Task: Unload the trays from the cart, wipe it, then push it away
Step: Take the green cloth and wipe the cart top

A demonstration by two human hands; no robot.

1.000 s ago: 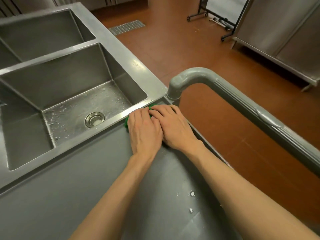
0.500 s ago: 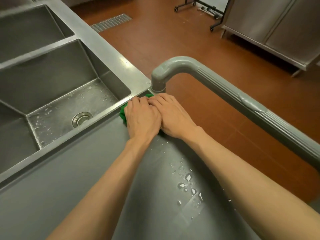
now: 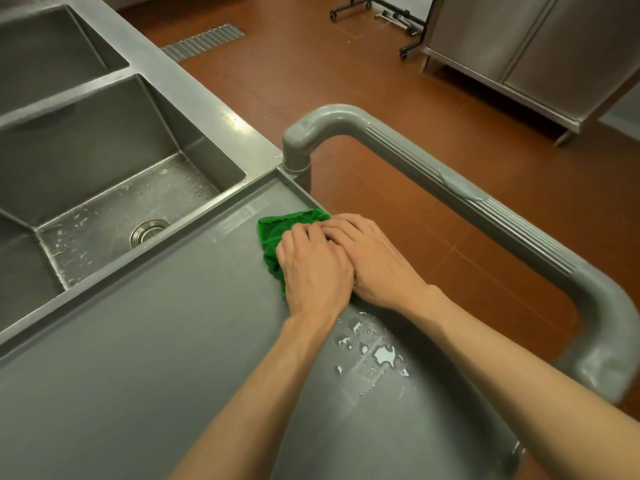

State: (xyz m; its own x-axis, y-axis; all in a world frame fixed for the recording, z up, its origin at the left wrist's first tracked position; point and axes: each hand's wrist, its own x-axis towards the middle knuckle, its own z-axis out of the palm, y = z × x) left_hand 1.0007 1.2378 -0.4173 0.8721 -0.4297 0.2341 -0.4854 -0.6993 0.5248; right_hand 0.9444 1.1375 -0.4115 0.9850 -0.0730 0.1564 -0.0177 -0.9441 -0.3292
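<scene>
The grey plastic cart fills the lower part of the view, its top shelf bare of trays. Its thick grey handle arches along the right side. A green cloth lies on the shelf near the far right corner. My left hand and my right hand press side by side on the cloth, fingers flat, covering most of it. Water droplets sit on the shelf just behind my wrists.
A stainless double sink with a wet basin and drain butts against the cart's far edge. Red-brown tiled floor lies to the right, with a floor grate, steel cabinets and a wheeled frame beyond.
Both hands have slid the cloth back from the far corner toward me along the right rim; more of the cloth shows ahead of my fingers. The corner looks freshly wiped.
</scene>
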